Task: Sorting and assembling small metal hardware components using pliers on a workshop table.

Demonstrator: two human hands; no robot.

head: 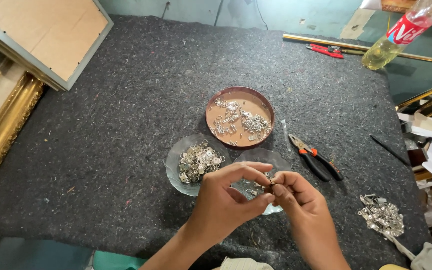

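Hands pinch one tiny silvery metal hanger between closed fingertips.

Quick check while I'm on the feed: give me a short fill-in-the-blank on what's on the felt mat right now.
1. Both hands, left hand and right hand, pinch a small metal piece over a clear glass ____.
2. The pliers lie to the ____ of the dishes.
3. The round brown tray holds small ____ hardware.

Missing words: dish; right; metal
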